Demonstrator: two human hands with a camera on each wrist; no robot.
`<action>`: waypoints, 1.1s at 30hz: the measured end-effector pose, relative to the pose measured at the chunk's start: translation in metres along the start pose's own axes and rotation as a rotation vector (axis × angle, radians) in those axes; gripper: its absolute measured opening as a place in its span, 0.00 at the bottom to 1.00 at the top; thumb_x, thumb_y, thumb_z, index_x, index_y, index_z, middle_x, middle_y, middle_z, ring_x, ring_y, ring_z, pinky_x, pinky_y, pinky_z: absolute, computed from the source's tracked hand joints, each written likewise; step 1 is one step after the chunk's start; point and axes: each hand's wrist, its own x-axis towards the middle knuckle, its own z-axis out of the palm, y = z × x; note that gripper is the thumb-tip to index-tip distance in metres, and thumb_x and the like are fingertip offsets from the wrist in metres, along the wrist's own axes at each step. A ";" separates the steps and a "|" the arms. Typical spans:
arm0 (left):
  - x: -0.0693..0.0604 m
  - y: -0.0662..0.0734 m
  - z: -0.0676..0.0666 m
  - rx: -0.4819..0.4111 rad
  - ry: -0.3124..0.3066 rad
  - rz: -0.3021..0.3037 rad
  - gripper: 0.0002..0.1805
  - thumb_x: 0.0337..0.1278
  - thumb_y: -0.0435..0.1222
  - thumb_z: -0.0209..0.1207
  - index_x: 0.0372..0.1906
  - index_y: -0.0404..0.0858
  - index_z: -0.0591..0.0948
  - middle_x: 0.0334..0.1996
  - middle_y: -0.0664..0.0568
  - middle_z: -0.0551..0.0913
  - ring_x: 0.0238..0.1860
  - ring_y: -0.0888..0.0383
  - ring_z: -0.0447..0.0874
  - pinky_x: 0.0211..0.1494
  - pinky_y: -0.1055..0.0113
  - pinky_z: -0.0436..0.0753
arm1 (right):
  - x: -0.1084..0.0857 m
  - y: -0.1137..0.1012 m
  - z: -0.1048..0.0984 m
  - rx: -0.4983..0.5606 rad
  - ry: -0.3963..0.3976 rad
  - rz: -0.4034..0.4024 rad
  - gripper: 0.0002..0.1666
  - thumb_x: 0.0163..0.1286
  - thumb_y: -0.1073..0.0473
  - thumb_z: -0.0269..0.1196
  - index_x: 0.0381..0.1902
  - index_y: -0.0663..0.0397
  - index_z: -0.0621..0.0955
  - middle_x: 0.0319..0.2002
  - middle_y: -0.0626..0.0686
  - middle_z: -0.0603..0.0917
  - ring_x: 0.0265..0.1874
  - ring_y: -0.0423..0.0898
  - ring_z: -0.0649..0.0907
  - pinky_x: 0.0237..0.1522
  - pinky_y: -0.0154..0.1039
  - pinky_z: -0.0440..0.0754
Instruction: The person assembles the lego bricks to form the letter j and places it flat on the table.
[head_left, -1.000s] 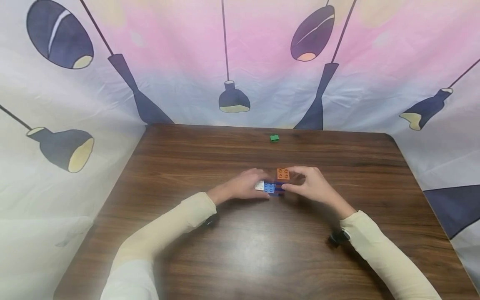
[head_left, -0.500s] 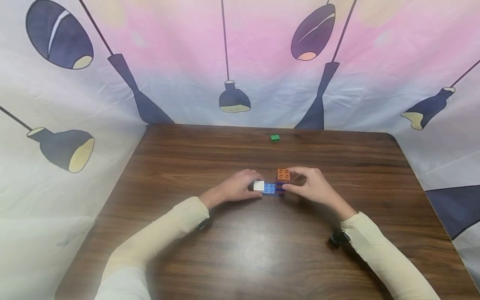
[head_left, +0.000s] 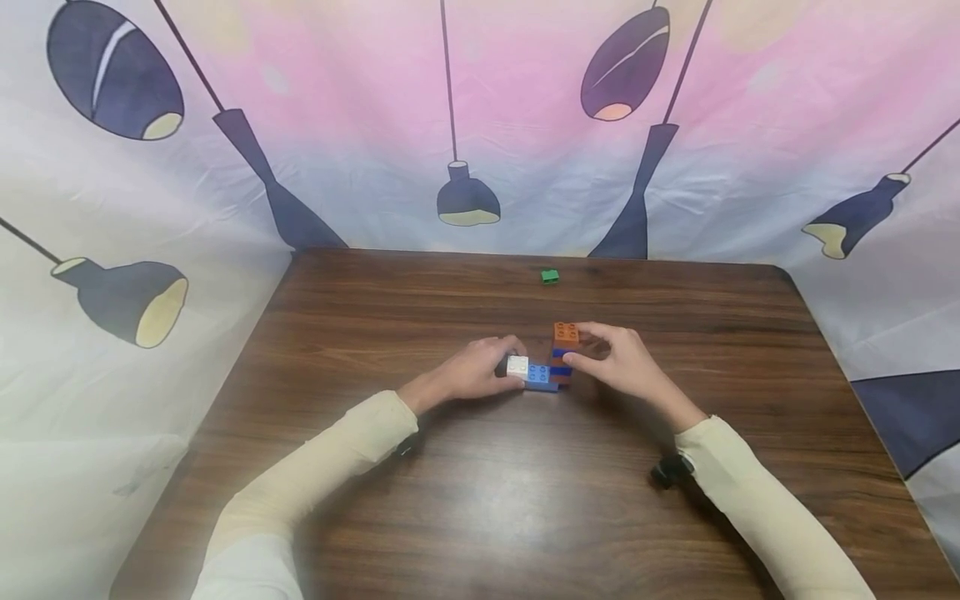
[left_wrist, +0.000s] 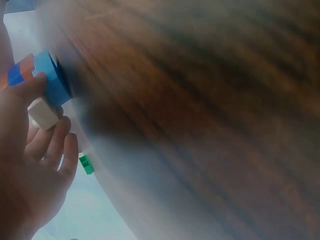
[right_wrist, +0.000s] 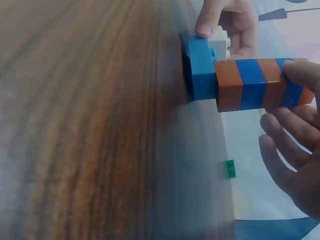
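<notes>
A long light blue brick [head_left: 541,386] lies on the table, with a small white brick [head_left: 517,367] on its left end. My left hand [head_left: 480,369] grips this end, thumb on the light blue brick's near side and fingers behind the white one. At the right end stands a tower of alternating orange and blue bricks [right_wrist: 252,82], its lowest orange brick against the light blue one; whether they are locked together I cannot tell. My right hand [head_left: 618,360] pinches the tower near its top, thumb on an upper blue brick. The far fingers are partly hidden.
A small green brick [head_left: 550,276] lies alone near the far edge of the brown wooden table [head_left: 405,292]. Behind the table hangs a printed cloth [head_left: 375,167] with lamp pictures.
My left hand has drawn back to the left, baring the white brick. My right hand and the tower's top have shifted upward in the head view, showing more of the tower's side.
</notes>
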 end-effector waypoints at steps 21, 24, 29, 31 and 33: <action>0.005 -0.002 -0.003 -0.006 0.019 0.005 0.27 0.70 0.49 0.62 0.66 0.39 0.75 0.61 0.48 0.82 0.63 0.53 0.80 0.65 0.58 0.79 | 0.025 0.010 0.002 0.113 0.086 0.076 0.36 0.68 0.44 0.70 0.69 0.49 0.74 0.59 0.61 0.84 0.53 0.56 0.86 0.52 0.55 0.85; 0.005 -0.002 -0.003 -0.005 0.024 0.011 0.26 0.71 0.49 0.62 0.65 0.39 0.76 0.61 0.48 0.82 0.64 0.53 0.80 0.67 0.58 0.78 | 0.027 0.010 0.004 0.125 0.097 0.076 0.35 0.68 0.45 0.70 0.68 0.49 0.74 0.59 0.63 0.83 0.52 0.57 0.86 0.52 0.56 0.85; 0.006 -0.003 -0.003 -0.015 0.027 0.014 0.26 0.71 0.49 0.61 0.65 0.39 0.76 0.61 0.48 0.83 0.64 0.53 0.80 0.67 0.56 0.78 | 0.029 0.012 0.007 0.144 0.106 0.081 0.34 0.68 0.48 0.71 0.67 0.52 0.74 0.59 0.65 0.83 0.51 0.57 0.86 0.51 0.57 0.85; 0.006 -0.003 -0.003 -0.023 0.029 0.010 0.26 0.71 0.50 0.61 0.65 0.39 0.77 0.61 0.48 0.83 0.64 0.53 0.80 0.66 0.56 0.78 | 0.031 0.013 0.007 0.146 0.104 0.089 0.33 0.69 0.49 0.71 0.67 0.53 0.74 0.59 0.64 0.84 0.51 0.57 0.86 0.50 0.57 0.85; 0.006 -0.003 -0.003 -0.032 0.034 0.005 0.26 0.70 0.49 0.62 0.65 0.39 0.77 0.60 0.48 0.83 0.63 0.53 0.80 0.66 0.56 0.79 | 0.032 0.015 0.008 0.146 0.101 0.097 0.33 0.70 0.49 0.70 0.67 0.54 0.74 0.59 0.63 0.83 0.52 0.57 0.86 0.50 0.57 0.85</action>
